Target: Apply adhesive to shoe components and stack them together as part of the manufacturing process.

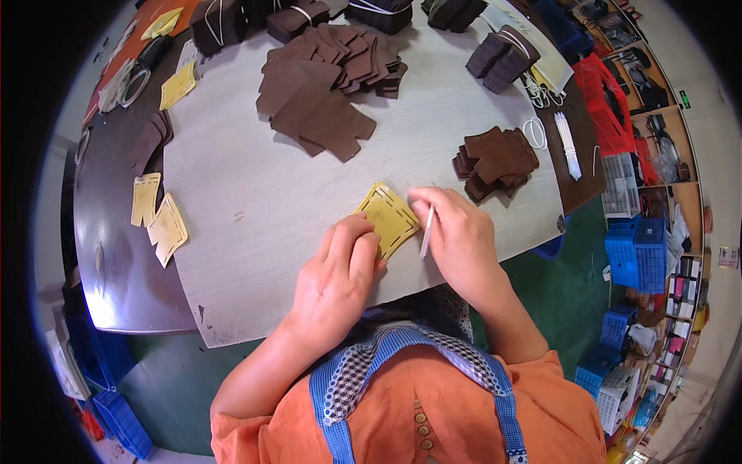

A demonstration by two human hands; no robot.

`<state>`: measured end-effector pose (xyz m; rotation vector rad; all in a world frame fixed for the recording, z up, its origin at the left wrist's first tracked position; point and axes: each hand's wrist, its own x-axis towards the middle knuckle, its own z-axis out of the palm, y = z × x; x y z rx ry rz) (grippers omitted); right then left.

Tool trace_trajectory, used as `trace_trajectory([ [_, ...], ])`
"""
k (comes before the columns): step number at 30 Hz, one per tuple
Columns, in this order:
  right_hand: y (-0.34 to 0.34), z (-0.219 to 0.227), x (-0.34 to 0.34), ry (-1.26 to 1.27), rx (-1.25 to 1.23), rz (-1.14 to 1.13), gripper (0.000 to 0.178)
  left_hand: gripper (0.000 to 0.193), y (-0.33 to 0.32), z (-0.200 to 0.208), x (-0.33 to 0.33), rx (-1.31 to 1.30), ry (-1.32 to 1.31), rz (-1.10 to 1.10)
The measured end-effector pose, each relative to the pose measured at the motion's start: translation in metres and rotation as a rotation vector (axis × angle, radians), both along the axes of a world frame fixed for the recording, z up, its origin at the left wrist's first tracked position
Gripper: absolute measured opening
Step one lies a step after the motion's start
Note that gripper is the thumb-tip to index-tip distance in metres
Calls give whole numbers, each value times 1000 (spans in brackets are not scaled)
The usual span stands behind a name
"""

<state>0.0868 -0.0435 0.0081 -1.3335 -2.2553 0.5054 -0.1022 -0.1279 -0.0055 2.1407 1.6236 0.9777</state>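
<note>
A yellow pattern template (pixel 389 222) with slots along its borders is in front of me, near the front edge of the pale board. My left hand (pixel 336 263) grips its lower left side, fingers curled over the edge and thumb tip beside it. At the template's right edge is my right hand (pixel 460 236), its fingers closed around a slim white stick like a marking pen (pixel 427 232). The stick's lower end points down toward me. Whether a leather piece lies under the template is hidden. To the right sits a small pile of brown leather pieces (pixel 501 161).
A larger heap of brown leather pieces (pixel 325 89) lies farther off. Tied dark bundles (pixel 502 58) line the far side of the pale board (pixel 224 271). More yellow templates (pixel 166 228) rest at left. White sticks (pixel 566 147) and cord (pixel 535 133) lie at right.
</note>
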Motion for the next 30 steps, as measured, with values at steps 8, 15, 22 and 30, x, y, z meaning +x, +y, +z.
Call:
trace_trajectory([
  [8,24,-5,31,410,-133,-70,16,49,26,21,-12,46,195,-47],
  [15,83,9,128,179,239,-381,25,79,55,19,-31,-82,441,12],
  [22,23,13,67,557,-328,-126,12,46,1,16,-24,-114,192,-217],
  [30,9,-12,2,298,-235,-15,12,40,-4,0,11,81,29,-44],
])
